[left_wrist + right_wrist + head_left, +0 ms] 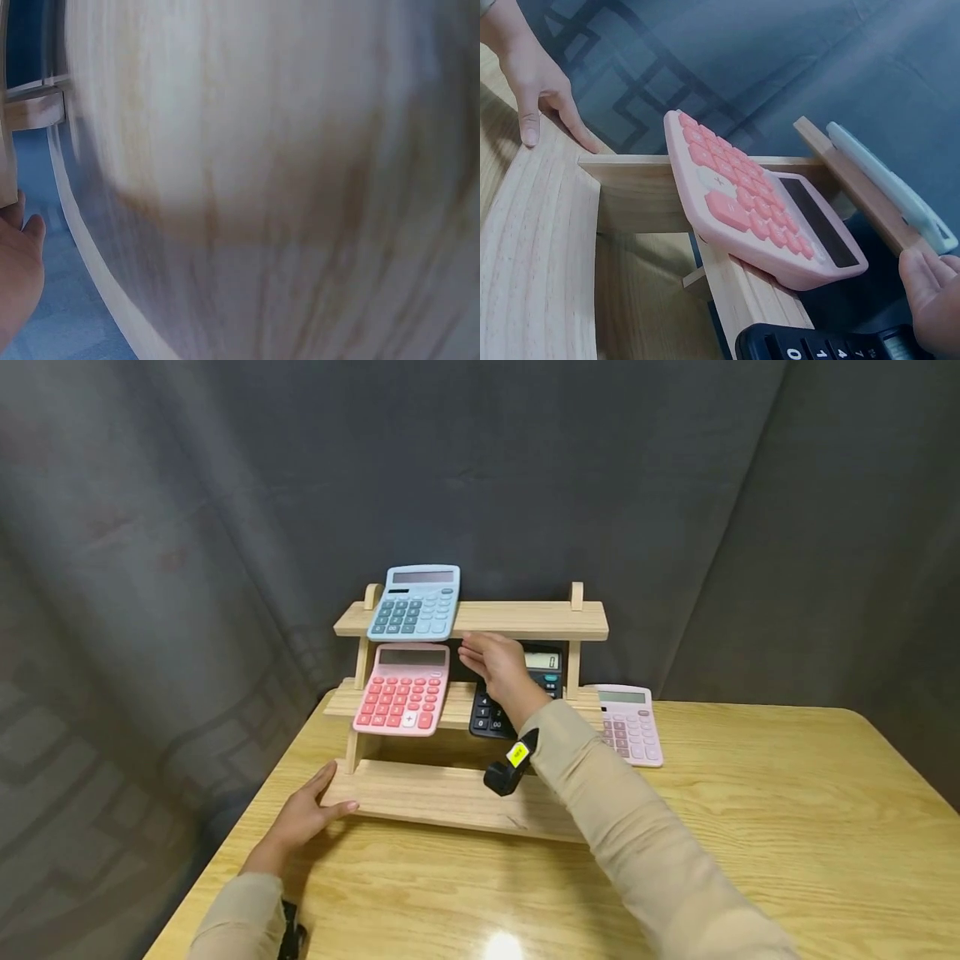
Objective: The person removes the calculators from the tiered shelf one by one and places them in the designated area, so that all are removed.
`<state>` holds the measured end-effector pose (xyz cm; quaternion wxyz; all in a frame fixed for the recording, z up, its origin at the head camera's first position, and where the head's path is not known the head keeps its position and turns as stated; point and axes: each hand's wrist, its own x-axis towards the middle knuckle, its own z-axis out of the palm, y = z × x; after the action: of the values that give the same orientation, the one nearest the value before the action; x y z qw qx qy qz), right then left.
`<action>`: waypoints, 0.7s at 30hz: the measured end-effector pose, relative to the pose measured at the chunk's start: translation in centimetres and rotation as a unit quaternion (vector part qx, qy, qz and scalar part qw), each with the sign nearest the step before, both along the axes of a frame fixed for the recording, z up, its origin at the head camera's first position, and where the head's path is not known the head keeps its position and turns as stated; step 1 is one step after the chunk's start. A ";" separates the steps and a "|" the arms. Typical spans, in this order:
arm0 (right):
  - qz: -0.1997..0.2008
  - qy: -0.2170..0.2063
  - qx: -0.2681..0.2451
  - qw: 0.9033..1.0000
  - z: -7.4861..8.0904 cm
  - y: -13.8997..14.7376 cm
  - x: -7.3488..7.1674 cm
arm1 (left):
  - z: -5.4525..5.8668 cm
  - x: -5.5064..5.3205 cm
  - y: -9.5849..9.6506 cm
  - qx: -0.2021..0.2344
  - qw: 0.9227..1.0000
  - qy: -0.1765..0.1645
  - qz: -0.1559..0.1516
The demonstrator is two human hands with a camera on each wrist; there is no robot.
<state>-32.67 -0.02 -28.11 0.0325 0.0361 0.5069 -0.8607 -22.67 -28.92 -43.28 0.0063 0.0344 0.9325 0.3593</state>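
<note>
A three-tier wooden display stand [435, 791] stands on the table. My left hand [303, 814] grips the left end of its bottom board, the thumb lying on top. My right hand [501, 667] is at the front edge of the top board, its fingers pointing left and fairly straight. Just left of those fingers, a light blue calculator [420, 602] leans on the top board. On the middle board rest a pink calculator [742, 202] and, partly hidden behind my right hand and wrist, a black calculator [551, 672].
A pale pink calculator [633, 727] is behind the stand's right side, partly covered by the stand. The wooden table [787, 793] extends to the right. A dark grey curtain [525, 468] hangs behind. In the left wrist view, blurred wood grain fills most of the picture.
</note>
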 end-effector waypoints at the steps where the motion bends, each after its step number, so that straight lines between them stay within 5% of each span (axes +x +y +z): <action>1: -0.001 0.000 -0.001 1.000 0.0 -0.1 -0.1 | 0.1 0.0 0.0 -0.001 1.000 0.001 -0.001; 21: -0.015 -0.014 0.000 1.000 0.2 -1.9 -1.5 | -0.4 -0.4 -0.1 -0.002 1.000 -0.001 0.007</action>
<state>-34.13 -1.93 -27.90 0.0266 0.0554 0.5054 -0.8607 -23.10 -29.06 -43.65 0.0053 0.0278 0.9335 0.3573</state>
